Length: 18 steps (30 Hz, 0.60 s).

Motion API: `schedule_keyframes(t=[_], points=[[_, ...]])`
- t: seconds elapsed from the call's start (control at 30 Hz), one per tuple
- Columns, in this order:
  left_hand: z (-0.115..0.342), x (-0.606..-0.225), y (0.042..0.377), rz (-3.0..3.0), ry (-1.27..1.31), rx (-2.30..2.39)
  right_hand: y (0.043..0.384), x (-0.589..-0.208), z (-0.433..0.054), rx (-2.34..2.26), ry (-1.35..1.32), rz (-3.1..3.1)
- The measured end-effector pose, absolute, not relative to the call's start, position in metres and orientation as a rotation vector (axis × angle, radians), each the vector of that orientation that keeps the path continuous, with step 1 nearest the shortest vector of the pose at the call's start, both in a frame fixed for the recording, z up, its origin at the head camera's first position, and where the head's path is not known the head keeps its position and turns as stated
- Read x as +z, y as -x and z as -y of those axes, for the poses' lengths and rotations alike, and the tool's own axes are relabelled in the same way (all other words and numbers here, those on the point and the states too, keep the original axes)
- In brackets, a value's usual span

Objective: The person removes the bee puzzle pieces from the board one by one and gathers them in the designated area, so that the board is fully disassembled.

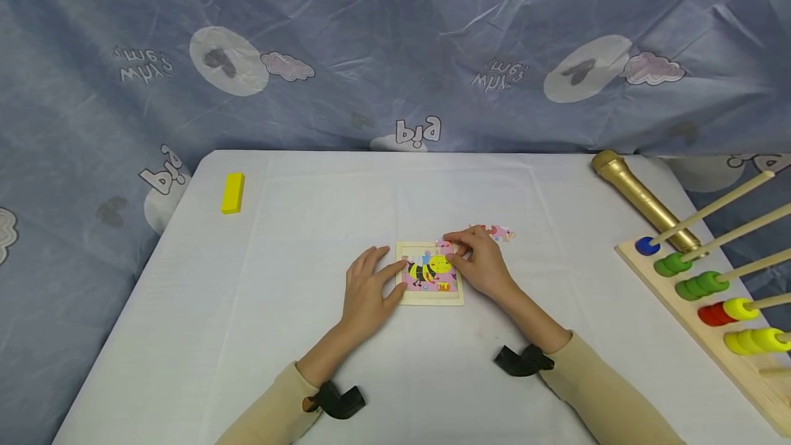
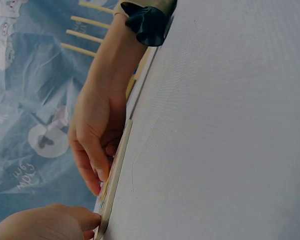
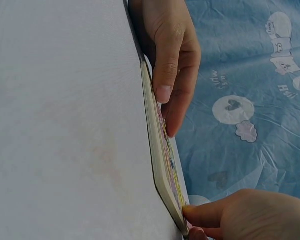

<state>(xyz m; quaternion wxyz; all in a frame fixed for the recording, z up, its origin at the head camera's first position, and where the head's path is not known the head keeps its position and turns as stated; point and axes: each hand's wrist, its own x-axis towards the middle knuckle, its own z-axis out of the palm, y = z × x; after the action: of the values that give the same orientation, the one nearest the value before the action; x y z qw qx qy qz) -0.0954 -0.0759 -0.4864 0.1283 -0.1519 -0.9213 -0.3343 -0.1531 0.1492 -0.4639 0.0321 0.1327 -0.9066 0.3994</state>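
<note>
A wooden jigsaw puzzle (image 1: 430,301) with a bee picture lies flat on the table, pale frame around its pieces. My left hand (image 1: 366,294) rests at its left side, fingers spread and fairly straight, with thumb and index fingertip touching that edge. At the upper right corner my right hand (image 1: 484,263) pinches a pink puzzle piece (image 1: 444,244) between thumb and fingers; the fingertips partly hide it. Just behind the right hand lie more loose pink puzzle pieces (image 1: 499,233). The right wrist view shows the puzzle edge-on, below the left hand (image 3: 174,55).
A yellow block (image 1: 233,193) lies at the far left of the white table (image 1: 296,225). On the right are a gold microphone (image 1: 649,201) and a wooden stacking toy (image 1: 686,314) with upright rods and coloured beads. A blue-grey printed cloth (image 1: 371,40) hangs behind the table.
</note>
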Motion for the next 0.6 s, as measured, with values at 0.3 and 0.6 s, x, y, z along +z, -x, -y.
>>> schedule_keyframes(t=[0.3,0.6], points=[[0.0760,-0.4871,0.0952,2.678,0.441,-0.987,0.1527,-0.4640,-0.1497,1.226,-0.418,2.783],[0.0763,-0.4875,0.0957,2.687,0.436,-0.983,0.1516,-0.4635,-0.1504,1.260,-0.452,2.737]])
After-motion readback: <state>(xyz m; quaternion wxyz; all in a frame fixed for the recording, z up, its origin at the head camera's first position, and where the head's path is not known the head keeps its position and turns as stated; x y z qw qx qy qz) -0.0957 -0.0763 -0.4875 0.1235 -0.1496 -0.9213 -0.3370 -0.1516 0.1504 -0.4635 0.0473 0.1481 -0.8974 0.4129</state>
